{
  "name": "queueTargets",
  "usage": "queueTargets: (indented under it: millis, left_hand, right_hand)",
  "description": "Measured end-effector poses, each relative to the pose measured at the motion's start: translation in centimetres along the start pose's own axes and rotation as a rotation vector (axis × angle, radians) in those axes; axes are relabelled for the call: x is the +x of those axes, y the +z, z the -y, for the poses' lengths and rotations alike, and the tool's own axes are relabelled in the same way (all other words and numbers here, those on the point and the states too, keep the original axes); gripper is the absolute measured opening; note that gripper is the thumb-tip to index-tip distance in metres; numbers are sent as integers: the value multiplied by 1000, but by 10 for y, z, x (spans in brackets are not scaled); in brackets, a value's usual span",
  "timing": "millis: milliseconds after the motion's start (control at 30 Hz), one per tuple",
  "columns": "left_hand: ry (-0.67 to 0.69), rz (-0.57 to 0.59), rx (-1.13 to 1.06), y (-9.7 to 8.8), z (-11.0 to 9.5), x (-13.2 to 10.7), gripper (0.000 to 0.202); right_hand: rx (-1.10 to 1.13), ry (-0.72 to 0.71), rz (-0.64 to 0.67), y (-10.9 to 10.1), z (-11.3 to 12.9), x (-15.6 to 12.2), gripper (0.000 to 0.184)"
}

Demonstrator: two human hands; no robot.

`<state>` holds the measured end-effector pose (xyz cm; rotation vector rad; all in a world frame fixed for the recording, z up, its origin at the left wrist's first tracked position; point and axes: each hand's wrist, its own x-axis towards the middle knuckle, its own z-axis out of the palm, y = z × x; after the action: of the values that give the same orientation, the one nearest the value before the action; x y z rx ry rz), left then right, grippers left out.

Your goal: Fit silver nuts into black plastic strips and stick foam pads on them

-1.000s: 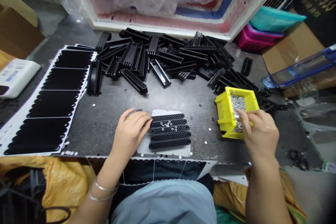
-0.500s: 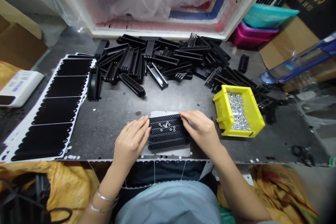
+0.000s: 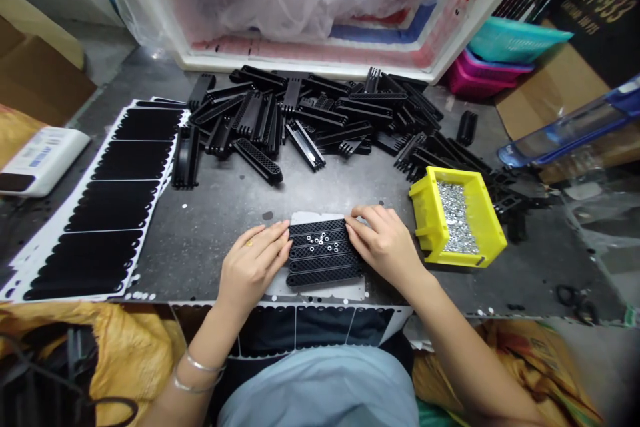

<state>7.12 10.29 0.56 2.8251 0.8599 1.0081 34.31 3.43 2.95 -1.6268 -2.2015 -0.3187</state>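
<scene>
Head view: A worker's left hand (image 3: 253, 263), fingers together, and right hand (image 3: 387, 240), fingers bent, touch five black strips (image 3: 325, 265) at nine and three o'clock, apparently aligning them. From here, I cannot tell whether either pinches. About ten rings (image 3: 321, 241) lie on top; moving next calls for steadiness. One yellow bin (image 3: 430, 213) stands at three.

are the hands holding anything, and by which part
The left hand is at the left ends of the farther black bars, the right hand at their right ends; whether they grip or only touch cannot be told.
</scene>
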Motion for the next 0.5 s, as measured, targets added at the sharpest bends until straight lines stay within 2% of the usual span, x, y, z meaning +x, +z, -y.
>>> queueTargets:
  millis: [133, 300, 500]
  left_hand:
    - [-23, 19, -13, -3, -1, 4, 13]
    - [-69, 106, -63, -6, 1, 10, 11]
    - [-85, 153, -80, -10, 4, 12, 12]
  right_hand:
    - [-101, -77, 50, -2, 5, -5, 28]
    - [-180, -110, 155, -5, 9, -17, 48]
    - [-191, -227, 249, -12, -17, -23, 63]
